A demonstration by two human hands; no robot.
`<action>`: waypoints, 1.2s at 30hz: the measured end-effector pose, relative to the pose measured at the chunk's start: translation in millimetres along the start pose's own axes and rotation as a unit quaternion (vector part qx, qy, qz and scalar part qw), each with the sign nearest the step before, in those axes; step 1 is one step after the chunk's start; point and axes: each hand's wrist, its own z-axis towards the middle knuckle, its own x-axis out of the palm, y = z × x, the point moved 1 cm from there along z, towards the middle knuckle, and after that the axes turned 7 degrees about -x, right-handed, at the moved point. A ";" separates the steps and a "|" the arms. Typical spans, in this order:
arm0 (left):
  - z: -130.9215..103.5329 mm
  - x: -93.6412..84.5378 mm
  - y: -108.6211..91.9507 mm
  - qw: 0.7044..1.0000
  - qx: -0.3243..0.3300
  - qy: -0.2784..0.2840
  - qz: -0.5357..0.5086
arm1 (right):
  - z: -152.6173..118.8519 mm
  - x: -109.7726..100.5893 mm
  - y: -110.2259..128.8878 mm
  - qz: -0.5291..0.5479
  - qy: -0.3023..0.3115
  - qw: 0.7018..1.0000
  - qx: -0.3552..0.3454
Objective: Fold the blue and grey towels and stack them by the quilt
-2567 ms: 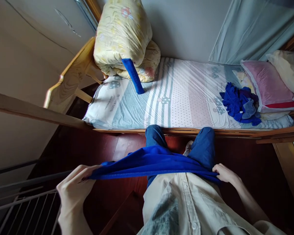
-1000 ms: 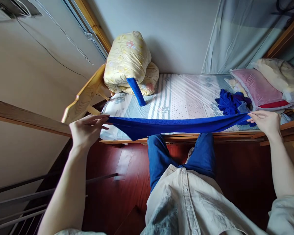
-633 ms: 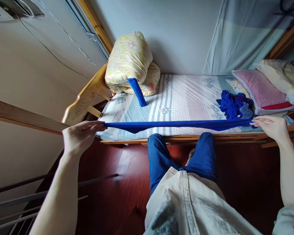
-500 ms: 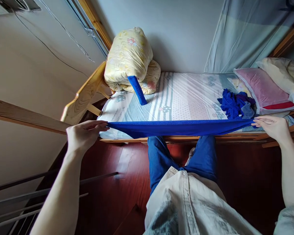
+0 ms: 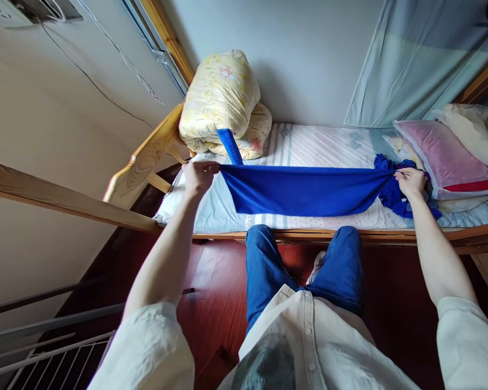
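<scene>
Where the bed begins at the left, a wooden headboard [image 5: 142, 154] rises beside the rolled quilt [image 5: 223, 97], and in front of that quilt lies a narrow blue strip [image 5: 230, 145]. Flat and straight-edged, the strip looks to be cloth folded up neatly, so that piece seems finished; its near end is hidden, and whether it touches the quilt I cannot tell.

Next along, the left hand [image 5: 200, 174] has a closed grip, thumb and fingers pinched on the upper left corner of a blue cloth [image 5: 305, 189]. That cloth hangs over the near part of the bed [image 5: 329, 145], its top edge drawn nearly straight between the two hands and its lower part falling in a loose, slightly slanting sheet. I judge this piece to be partway along: straightened at the top, but not yet as compact as the strip.

At the other end, the right hand [image 5: 410, 181] pinches the upper right corner just as firmly, with nothing else visible in its grip. Around and behind it sits a heap of blue fabric [image 5: 394, 196], crumpled and apparently unsorted, near the pink pillow [image 5: 439, 151]. How many pieces it contains cannot be made out.
</scene>
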 end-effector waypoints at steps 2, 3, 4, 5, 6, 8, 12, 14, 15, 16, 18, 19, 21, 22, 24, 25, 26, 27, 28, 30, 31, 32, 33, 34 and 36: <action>9.1 5.7 -5.8 0.997 -0.037 -0.055 -0.043 | 6.7 7.4 -3.8 0.013 -0.036 0.999 -0.024; 11.3 7.4 -7.6 0.995 -0.041 -0.079 -0.052 | 8.1 10.6 -7.2 0.019 -0.042 0.998 -0.035; 12.3 9.1 -7.9 0.993 -0.033 -0.094 -0.056 | 8.3 13.8 -11.9 0.024 -0.043 0.998 -0.044; 12.1 11.3 -6.2 0.993 -0.023 -0.102 -0.058 | 7.7 17.3 -17.9 0.027 -0.041 0.997 -0.054; 10.7 14.5 -2.4 0.993 -0.018 -0.103 -0.058 | 6.3 21.4 -25.6 0.027 -0.038 0.997 -0.065; 4.4 24.8 11.7 0.995 -0.021 -0.085 -0.050 | 2.3 32.0 -46.2 0.026 -0.033 0.995 -0.087; -19.1 61.6 56.0 0.999 -0.047 -0.008 0.000 | -10.3 62.1 -102.3 0.014 -0.007 0.996 -0.091; -32.9 84.1 80.7 0.997 -0.062 0.025 0.028 | -20.2 79.0 -130.5 -0.009 0.025 0.996 -0.082; -39.5 95.2 92.7 0.996 -0.069 0.044 0.041 | -26.2 87.1 -143.1 -0.026 0.043 0.996 -0.075; -45.7 105.9 104.3 0.993 -0.075 0.068 0.055 | -32.7 94.9 -154.3 -0.048 0.061 0.995 -0.065; -56.9 124.5 125.9 0.985 -0.082 0.125 0.088 | -46.2 108.6 -172.6 -0.098 0.099 0.989 -0.040; -62.0 132.1 135.7 0.979 -0.084 0.153 0.107 | -52.8 114.5 -179.9 -0.125 0.120 0.984 -0.028; -71.4 143.0 153.2 0.966 -0.086 0.198 0.145 | -64.8 123.5 -191.9 -0.178 0.168 0.970 -0.009; -75.7 146.4 160.9 0.960 -0.085 0.214 0.162 | -70.0 126.4 -197.0 -0.205 0.191 0.960 -0.001; -83.9 149.3 174.0 0.950 -0.083 0.234 0.191 | -79.0 128.4 -206.0 -0.263 0.226 0.938 0.018; -87.7 149.1 179.4 0.946 -0.082 0.239 0.202 | -83.0 127.5 -209.9 -0.294 0.236 0.926 0.029; -91.3 148.1 184.1 0.943 -0.081 0.243 0.212 | -86.9 125.5 -213.3 -0.322 0.241 0.915 0.038; -94.8 146.6 188.0 0.941 -0.080 0.243 0.219 | -90.8 122.4 -216.2 -0.345 0.243 0.905 0.046; -98.2 144.7 191.0 0.940 -0.079 0.243 0.226 | -94.8 118.6 -218.6 -0.361 0.243 0.899 0.051; -104.7 141.0 194.3 0.937 -0.074 0.245 0.240 | -103.3 109.9 -221.6 -0.371 0.236 0.897 0.043; -107.8 139.7 194.6 0.934 -0.068 0.250 0.247 | -107.4 105.6 -222.3 -0.369 0.232 0.900 0.033; -110.7 138.7 193.9 0.931 -0.059 0.258 0.253 | -111.1 101.9 -222.5 -0.365 0.226 0.903 0.022; -113.4 138.3 192.6 0.926 -0.046 0.271 0.259 | -113.8 99.1 -222.0 -0.363 0.220 0.906 0.012; -115.6 138.5 190.6 0.920 -0.033 0.287 0.265 | -115.5 97.7 -220.6 -0.360 0.214 0.908 0.005; -118.2 140.2 184.7 0.904 -0.008 0.320 0.282 | -114.6 100.6 -214.3 -0.356 0.204 0.912 -0.002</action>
